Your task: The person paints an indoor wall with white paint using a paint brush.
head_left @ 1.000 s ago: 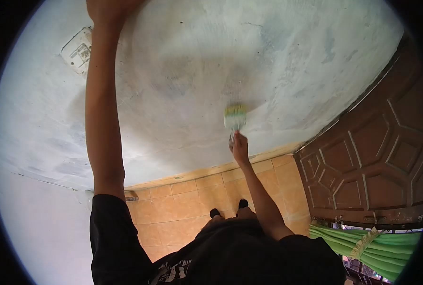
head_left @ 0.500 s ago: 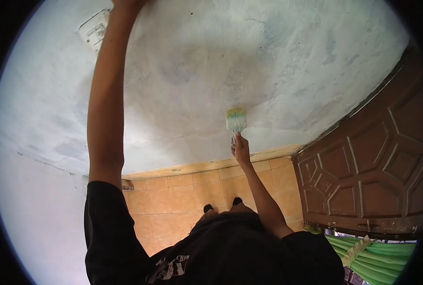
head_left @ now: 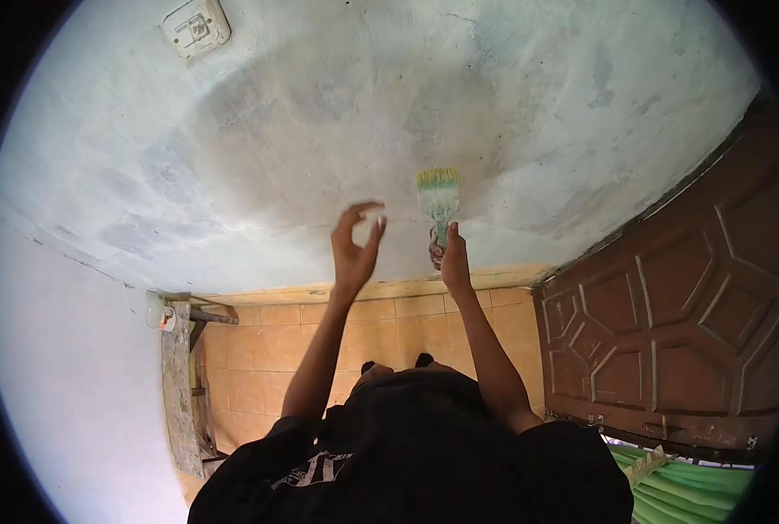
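Note:
My right hand (head_left: 453, 262) is wrapped round the handle of a wide paintbrush (head_left: 439, 199), its yellow-tipped bristles pointing up. Pale paint smears cover the brush's body, and green shows on the handle. To its left, my left hand (head_left: 354, 253) is raised in front of the wall, thumb and fingers curved apart in a C shape. A small whitish spot shows near its fingertips; I cannot make out what it is. Behind both hands stretches a patchy whitish-grey wall (head_left: 319, 140), with darker stains in its middle.
A switch plate (head_left: 197, 31) is fixed high on the wall at left. Below left stands a worn wooden bench (head_left: 180, 384) with a small container (head_left: 160, 316) at its far end. A brown panelled door (head_left: 669, 323) and green curtain (head_left: 699, 485) are at right. Orange tiles (head_left: 267, 349) cover the floor.
My left hand has come down from the top edge, uncovering the switch plate and bench. My right hand and the paintbrush have shifted slightly up in view.

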### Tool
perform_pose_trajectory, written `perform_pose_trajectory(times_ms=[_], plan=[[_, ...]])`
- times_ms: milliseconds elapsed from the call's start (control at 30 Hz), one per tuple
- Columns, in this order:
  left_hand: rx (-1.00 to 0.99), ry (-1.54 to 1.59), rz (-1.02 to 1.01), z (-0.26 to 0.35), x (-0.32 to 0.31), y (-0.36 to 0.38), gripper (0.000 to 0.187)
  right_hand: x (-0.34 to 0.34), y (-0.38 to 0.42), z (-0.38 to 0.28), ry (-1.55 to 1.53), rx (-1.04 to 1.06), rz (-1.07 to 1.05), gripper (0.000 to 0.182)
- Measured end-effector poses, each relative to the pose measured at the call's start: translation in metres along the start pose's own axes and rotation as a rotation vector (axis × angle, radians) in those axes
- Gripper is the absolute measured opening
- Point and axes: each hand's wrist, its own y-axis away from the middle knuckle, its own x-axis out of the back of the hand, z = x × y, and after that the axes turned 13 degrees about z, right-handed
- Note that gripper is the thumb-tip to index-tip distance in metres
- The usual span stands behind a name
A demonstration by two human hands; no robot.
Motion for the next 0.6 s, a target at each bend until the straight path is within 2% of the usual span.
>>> perform_pose_trajectory(times_ms=[100, 200, 300, 333, 400, 500, 600], plan=[[0.197, 0.104, -0.078, -0.013, 0.003, 0.048, 0.017, 0.007, -0.002, 0.006, 0.054, 0.172, -0.018, 0.045], [0.194, 0.082, -0.087, -0.013, 0.008, 0.067, 0.017, 0.009, -0.004, 0.007, 0.213, 0.502, -0.008, 0.032], [0.261, 0.079, -0.079, -0.015, 0.011, 0.075, 0.017, 0.004, -0.003, -0.007, 0.256, 0.668, -0.004, 0.021], [0.339, 0.086, -0.072, -0.019, 0.01, 0.078, 0.017, -0.003, 0.001, -0.022, 0.229, 0.656, -0.009, 0.022], [0.353, 0.112, -0.071, -0.025, 0.007, 0.08, 0.017, -0.019, 0.008, -0.053, 0.175, 0.632, -0.016, 0.026], [0.367, 0.123, -0.086, -0.023, 0.004, 0.078, 0.018, -0.04, -0.01, -0.093, 0.134, 0.72, -0.02, 0.023], [0.366, 0.143, -0.095, -0.02, -0.001, 0.077, 0.018, -0.057, -0.036, -0.136, -0.061, 0.662, -0.123, 0.03]])
